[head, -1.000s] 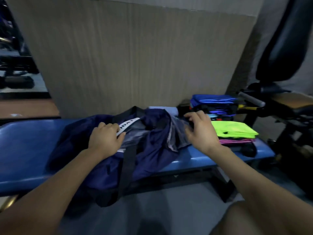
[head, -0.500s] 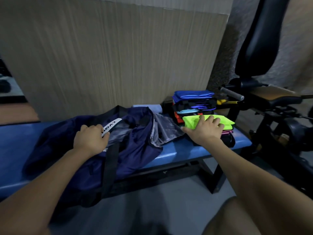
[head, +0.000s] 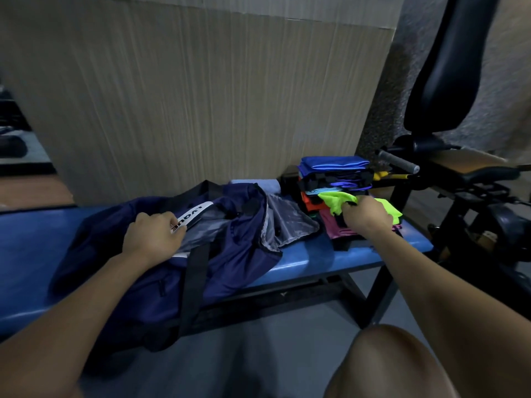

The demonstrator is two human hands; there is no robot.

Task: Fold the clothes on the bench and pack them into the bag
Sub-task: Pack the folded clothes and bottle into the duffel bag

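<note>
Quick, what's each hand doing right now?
Left hand: closed on the rim of the navy fabric duffel bag.
Right hand: closed, gripping the neon yellow-green folded garment.

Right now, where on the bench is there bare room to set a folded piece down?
Bare bench lies left of the bag, plus a front strip between bag and clothes stacks. The right end is crowded, with the right hand gripping the neon shirt.

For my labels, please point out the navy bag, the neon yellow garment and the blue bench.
navy bag (head: 238,254), head view, front side panel.
neon yellow garment (head: 336,201), head view, lifted corner.
blue bench (head: 316,255), head view, bare seat pad.
</note>
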